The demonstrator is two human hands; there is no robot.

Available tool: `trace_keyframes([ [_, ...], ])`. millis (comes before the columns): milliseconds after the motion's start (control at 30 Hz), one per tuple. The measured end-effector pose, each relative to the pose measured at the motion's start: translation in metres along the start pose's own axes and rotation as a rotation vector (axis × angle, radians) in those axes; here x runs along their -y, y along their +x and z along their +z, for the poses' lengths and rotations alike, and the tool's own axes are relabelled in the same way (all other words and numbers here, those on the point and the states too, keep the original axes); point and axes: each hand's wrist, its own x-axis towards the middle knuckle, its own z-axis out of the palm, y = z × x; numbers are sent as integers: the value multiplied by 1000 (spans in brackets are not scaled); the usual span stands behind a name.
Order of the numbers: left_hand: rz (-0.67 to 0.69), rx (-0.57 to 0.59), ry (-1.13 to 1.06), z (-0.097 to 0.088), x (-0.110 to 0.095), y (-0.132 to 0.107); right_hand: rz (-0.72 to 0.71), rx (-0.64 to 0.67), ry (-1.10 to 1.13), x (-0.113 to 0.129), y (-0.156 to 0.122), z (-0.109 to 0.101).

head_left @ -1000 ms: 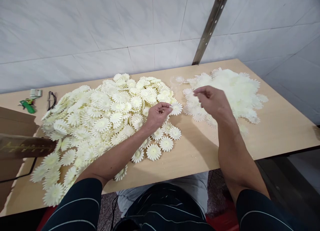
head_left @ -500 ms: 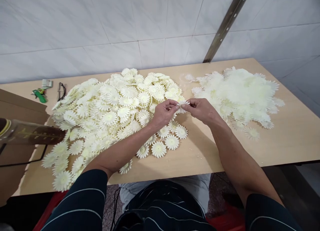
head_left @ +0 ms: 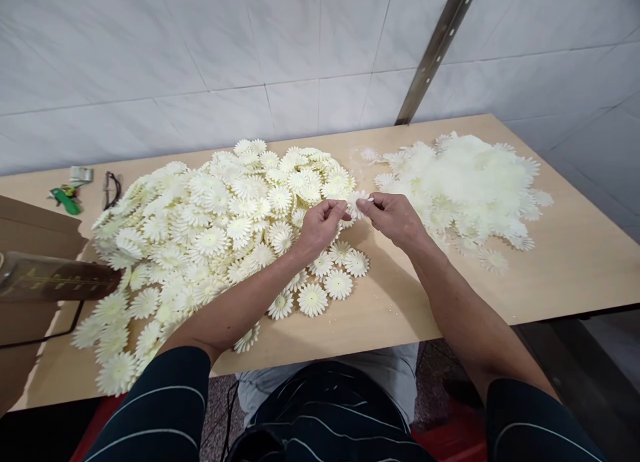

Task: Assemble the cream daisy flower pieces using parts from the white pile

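Note:
My left hand [head_left: 320,223] and my right hand [head_left: 393,215] meet above the middle of the wooden table [head_left: 400,315]. Both pinch one cream daisy-shaped flower piece [head_left: 356,201] between thumb and fingers. To the left lies a broad pile of cream daisy flowers [head_left: 210,222] with yellow centres. To the right is a heap of paler, thinner petal layers [head_left: 470,182]. A few single flowers [head_left: 325,282] lie just below my hands.
A brown cardboard box [head_left: 30,249] with a dark tool lying across it sits at the left edge. A green-handled tool [head_left: 65,199] and a black item [head_left: 111,185] lie at the back left. A metal strip [head_left: 435,49] leans on the white tiled wall.
My right hand has come left from the pale heap to meet my left hand. Both now pinch the same flower piece, held slightly higher than before.

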Motion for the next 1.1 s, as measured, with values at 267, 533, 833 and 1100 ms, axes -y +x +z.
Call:
trace_keyframes([
  [267,-6,-7,-117,0,6,5,83,21,148,-1,2,5],
  [533,-8,-84,-114,0,11,6,94,68,135,-3,2,6],
  [833,43,-57,-99,-1,6,3,54,-34,211,-11,7,12],
  [1100,-69,-21,-260,4,12,7,57,9,161,-7,5,10],
])
